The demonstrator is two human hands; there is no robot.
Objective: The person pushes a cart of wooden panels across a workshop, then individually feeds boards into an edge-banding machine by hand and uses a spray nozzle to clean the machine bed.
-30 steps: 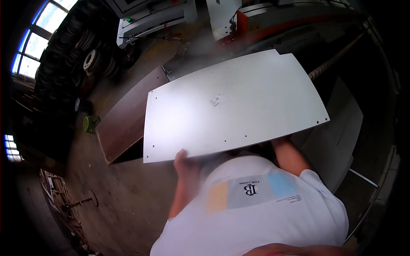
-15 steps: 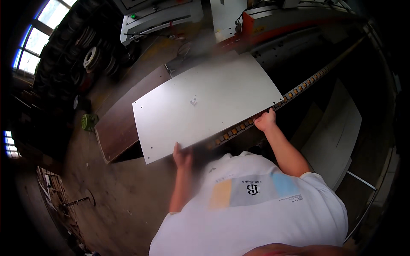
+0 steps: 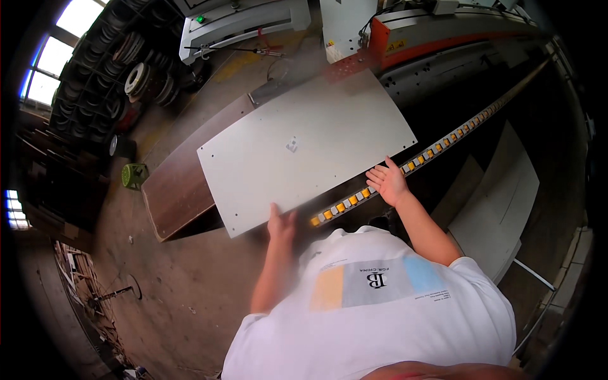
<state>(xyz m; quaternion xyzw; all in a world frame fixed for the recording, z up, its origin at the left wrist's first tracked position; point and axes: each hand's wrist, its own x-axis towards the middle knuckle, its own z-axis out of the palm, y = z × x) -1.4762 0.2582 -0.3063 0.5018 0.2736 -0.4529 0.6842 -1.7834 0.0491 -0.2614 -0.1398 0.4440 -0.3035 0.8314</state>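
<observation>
A large white panel (image 3: 304, 139) with small drilled holes and a little label lies tilted across the middle of the view. My left hand (image 3: 280, 227) grips its near edge close to the left corner, thumb on top and the other fingers partly hidden below. Just off the same edge, farther right, my right hand (image 3: 391, 185) is open, palm up with fingers stretched out, holding nothing. Beneath that hand runs a long roller rail (image 3: 354, 199) with yellow and grey rollers. A gap shows between the rail and the panel.
Under the panel's left side is a dark brown board (image 3: 183, 183). A green stool (image 3: 133, 176) stands left of it. An orange and grey machine (image 3: 411, 47) stands at the far right. Pale boards (image 3: 500, 196) lean at the right, and racks of round parts (image 3: 136, 82) line the far left.
The panel has shifted away from the roller rail, uncovering more rollers. My right hand has let go of its edge and opened. My left hand has moved slightly right with the panel.
</observation>
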